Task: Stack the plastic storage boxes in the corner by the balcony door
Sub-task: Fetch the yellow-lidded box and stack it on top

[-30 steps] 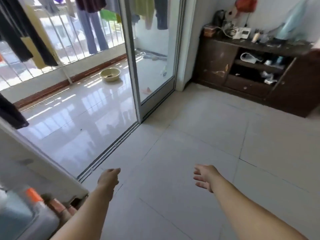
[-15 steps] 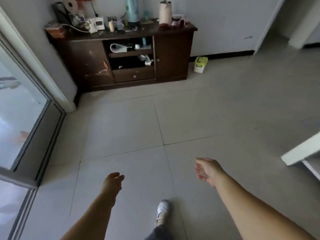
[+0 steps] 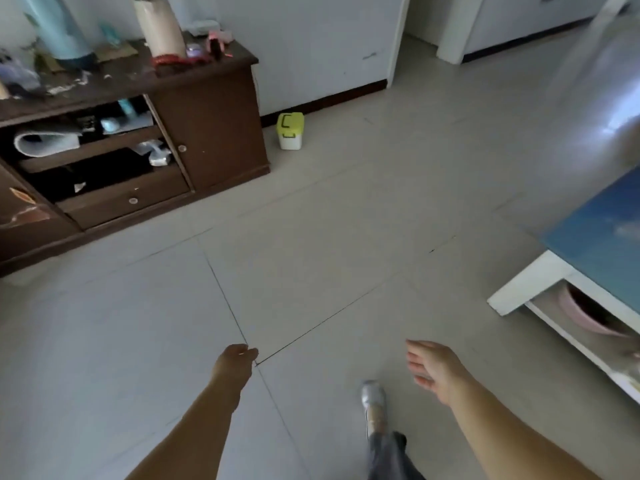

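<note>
Your left hand loosely curled, right hand open; both empty. Small white box, lime lid, probably plastic, at 12 o'clock beside dark wooden cabinet; smooth tiled floor between.

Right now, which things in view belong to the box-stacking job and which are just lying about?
For the job:
small lidded box, on the floor by the wall
left hand, empty
right hand, empty

Lying about:
cabinet
cream flask
blue table
pink basin

Both hands empty: left, right; small lime-lidded box beside cabinet.
</note>
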Demonstrator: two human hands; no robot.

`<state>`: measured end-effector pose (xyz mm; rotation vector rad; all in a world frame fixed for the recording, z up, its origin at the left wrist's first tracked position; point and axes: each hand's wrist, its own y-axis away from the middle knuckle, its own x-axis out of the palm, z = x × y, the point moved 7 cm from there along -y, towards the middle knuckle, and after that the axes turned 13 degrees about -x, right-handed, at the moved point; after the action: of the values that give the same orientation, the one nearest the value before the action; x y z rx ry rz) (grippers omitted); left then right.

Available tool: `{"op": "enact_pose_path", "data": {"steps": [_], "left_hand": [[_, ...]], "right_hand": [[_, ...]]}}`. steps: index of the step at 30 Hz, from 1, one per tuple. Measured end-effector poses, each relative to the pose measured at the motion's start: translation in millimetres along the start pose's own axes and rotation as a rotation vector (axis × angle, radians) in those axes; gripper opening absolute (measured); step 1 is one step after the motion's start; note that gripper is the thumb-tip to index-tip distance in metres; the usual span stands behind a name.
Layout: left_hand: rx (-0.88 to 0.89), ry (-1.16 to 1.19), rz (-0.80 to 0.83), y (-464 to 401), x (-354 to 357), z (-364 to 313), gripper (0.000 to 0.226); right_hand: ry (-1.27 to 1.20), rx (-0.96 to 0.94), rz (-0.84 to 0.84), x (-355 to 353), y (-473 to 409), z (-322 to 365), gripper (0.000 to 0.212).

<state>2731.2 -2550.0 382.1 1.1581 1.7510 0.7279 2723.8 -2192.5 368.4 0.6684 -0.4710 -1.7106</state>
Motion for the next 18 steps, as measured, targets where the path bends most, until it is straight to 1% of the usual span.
{"op": "enact_pose_path", "data": {"steps": [1, 2, 3, 4, 5, 6, 7, 8, 11, 14, 15, 18], "left_hand": [[0.005, -0.01, 0.011, -7, 14, -22, 0.002], [0.008, -0.016, 0.026, -12, 26, -45, 0.009], [0.008, -0.015, 0.035, -19, 42, -68, 0.009], [0.017, -0.003, 0.042, -26, 62, -97, 0.005], [0.023, 0.017, 0.042, -30, 76, -119, 0.018], [0.021, 0.026, 0.038, -36, 92, -150, 0.03], [0.019, 0.045, 0.042, -36, 99, -167, 0.038], [0.03, 0.034, 0.034, -40, 110, -196, 0.041], [0.053, 0.052, 0.026, -58, 143, -280, 0.043], [0.081, 0.06, 0.033, -69, 174, -353, 0.044], [0.078, 0.069, 0.035, -79, 185, -377, 0.044], [0.085, 0.064, 0.026, -107, 209, -440, 0.046]], "right_hand": [[-0.01, 0.003, -0.018, -7, -19, 10, 0.023], [-0.008, 0.008, -0.037, -13, -37, 22, 0.017], [-0.013, 0.013, -0.05, -19, -57, 36, 0.012], [-0.023, 0.014, -0.057, -27, -84, 54, 0.01], [-0.033, 0.015, -0.057, -32, -104, 69, 0.01], [-0.035, 0.015, -0.048, -37, -131, 92, 0.011], [-0.029, 0.007, -0.036, -38, -144, 109, 0.013], [-0.024, -0.006, -0.025, -41, -164, 133, 0.015], [-0.005, -0.073, -0.03, -55, -230, 206, 0.021], [0.01, -0.108, -0.017, -58, -281, 266, 0.014], [0.006, -0.108, -0.001, -57, -305, 285, 0.015], [-0.002, -0.121, 0.042, -49, -362, 329, 0.033]]}}
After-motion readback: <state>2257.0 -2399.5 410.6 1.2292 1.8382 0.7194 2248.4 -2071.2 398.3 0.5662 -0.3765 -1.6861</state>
